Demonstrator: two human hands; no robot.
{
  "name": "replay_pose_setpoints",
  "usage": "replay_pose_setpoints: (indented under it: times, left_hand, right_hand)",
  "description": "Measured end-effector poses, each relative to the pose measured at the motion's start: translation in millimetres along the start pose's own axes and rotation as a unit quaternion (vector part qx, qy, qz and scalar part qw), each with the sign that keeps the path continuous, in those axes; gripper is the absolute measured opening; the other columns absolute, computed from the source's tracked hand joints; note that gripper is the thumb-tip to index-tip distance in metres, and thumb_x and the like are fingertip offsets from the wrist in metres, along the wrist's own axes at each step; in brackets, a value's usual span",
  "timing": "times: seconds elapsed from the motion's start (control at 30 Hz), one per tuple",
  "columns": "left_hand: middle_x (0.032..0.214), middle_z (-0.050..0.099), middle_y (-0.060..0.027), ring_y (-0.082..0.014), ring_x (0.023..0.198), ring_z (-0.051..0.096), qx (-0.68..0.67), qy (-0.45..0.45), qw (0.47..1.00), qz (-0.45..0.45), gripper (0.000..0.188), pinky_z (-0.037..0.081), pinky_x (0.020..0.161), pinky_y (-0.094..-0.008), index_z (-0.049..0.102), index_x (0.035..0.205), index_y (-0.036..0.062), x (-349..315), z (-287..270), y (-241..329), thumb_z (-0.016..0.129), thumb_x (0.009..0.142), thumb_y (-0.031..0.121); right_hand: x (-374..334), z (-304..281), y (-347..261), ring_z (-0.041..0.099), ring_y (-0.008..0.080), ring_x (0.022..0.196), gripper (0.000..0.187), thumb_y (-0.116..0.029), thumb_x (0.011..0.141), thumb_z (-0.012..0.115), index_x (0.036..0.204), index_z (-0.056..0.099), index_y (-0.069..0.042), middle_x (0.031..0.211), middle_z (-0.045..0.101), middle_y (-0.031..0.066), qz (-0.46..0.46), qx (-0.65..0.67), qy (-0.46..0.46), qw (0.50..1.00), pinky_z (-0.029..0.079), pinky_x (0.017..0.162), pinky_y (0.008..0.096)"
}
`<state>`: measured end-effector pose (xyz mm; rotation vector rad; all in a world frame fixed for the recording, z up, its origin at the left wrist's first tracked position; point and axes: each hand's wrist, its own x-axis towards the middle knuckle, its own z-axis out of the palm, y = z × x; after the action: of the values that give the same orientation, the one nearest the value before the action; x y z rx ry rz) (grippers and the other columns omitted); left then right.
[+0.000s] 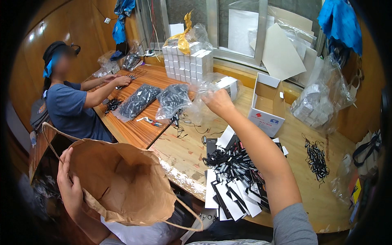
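Note:
My left hand (70, 181) grips the side of a large brown paper bag (126, 185) with twisted handles. The bag's mouth gapes open toward me, and a dark thin mark shows on its inner wall. My right arm reaches across the table, and my right hand (219, 102) is closed on a crumpled clear plastic bag (204, 90). A white box (227, 83) lies in or behind that plastic; I cannot tell which. Below my right forearm is a pile of black cables with small tags (230, 161), on top of white and black cards (232, 200).
Stacked white boxes (183, 63) stand by the window. An open carton (267, 102) is right of my hand. Filled plastic bags (141, 100) lie left. More black cables (315, 159) lie right. A co-worker (73, 100) handles small dark items at the left table.

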<state>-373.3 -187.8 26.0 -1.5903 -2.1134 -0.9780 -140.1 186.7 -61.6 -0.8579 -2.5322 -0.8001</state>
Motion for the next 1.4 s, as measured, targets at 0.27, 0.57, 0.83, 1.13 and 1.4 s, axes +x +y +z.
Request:
replay_pose_setpoints:
  times: [0.27, 0.57, 0.83, 1.13, 1.4]
  left_hand:
    - [0.118, 0.043, -0.0137, -0.0246, 0.113, 0.039, 0.016, -0.013, 1.0, 0.004, 0.062, 0.027, 0.094, -0.0291, 0.041, 0.118, 0.0023, -1.3, -5.4, 5.8, 0.029, 0.06, -0.014]
    - [0.119, 0.043, -0.013, -0.0237, 0.115, 0.037, 0.028, -0.022, 0.999, 0.033, 0.061, 0.025, 0.097, -0.0322, 0.04, 0.119, 0.0019, 9.1, 0.6, 4.8, 0.029, 0.061, -0.012]
    - [0.119, 0.043, -0.0125, -0.0225, 0.116, 0.036, 0.084, 0.019, 0.994, 0.073, 0.059, 0.023, 0.098, -0.0314, 0.042, 0.117, 0.0014, 20.1, -32.2, 35.1, 0.029, 0.061, -0.011]
    - [0.121, 0.041, -0.0106, -0.0191, 0.118, 0.032, -0.048, 0.036, 0.995, 0.083, 0.058, 0.016, 0.101, -0.0294, 0.041, 0.117, -0.0016, 55.2, -58.2, 64.8, 0.028, 0.061, -0.008]
    - [0.119, 0.043, -0.0123, -0.0176, 0.116, 0.035, -0.17, -0.103, 0.97, 0.14, 0.064, 0.019, 0.099, -0.0271, 0.041, 0.116, -0.0042, 107.3, -64.9, 90.7, 0.031, 0.053, -0.004]
  right_hand:
    - [-17.3, -19.7, 1.3, 0.059, 0.0182, 0.064, 0.017, -0.012, 0.073, 0.051, 0.087, 0.061, -0.009, 0.073, 0.06, 0.0081, 0.004, 0.236, -0.089, 0.968, 0.046, 0.058, 0.0295]
    - [-121.3, -64.4, -33.9, 0.058, 0.0287, 0.077, 0.047, -0.044, 0.062, 0.066, 0.075, 0.061, 0.001, 0.08, 0.06, 0.0147, 0.027, 0.253, -0.418, 0.872, 0.045, 0.068, 0.0379]
    - [-161.9, -73.0, -36.4, 0.056, 0.0291, 0.071, 0.021, -0.021, 0.07, 0.061, 0.072, 0.057, -0.001, 0.074, 0.057, 0.014, 0.116, 0.302, -0.053, 0.945, 0.043, 0.065, 0.038]
    - [-209.7, -134.5, 29.7, 0.052, 0.0074, 0.074, 0.015, -0.002, 0.075, 0.058, 0.088, 0.056, 0.003, 0.082, 0.058, 0.0025, 0.265, 0.775, 0.176, 0.546, 0.042, 0.07, 0.0193]
    - [-228.0, -238.0, 88.4, 0.054, 0.0071, 0.073, 0.017, -0.002, 0.08, 0.049, 0.096, 0.055, 0.0, 0.084, 0.059, 0.0032, 0.212, 0.712, 0.272, 0.612, 0.044, 0.066, 0.019]
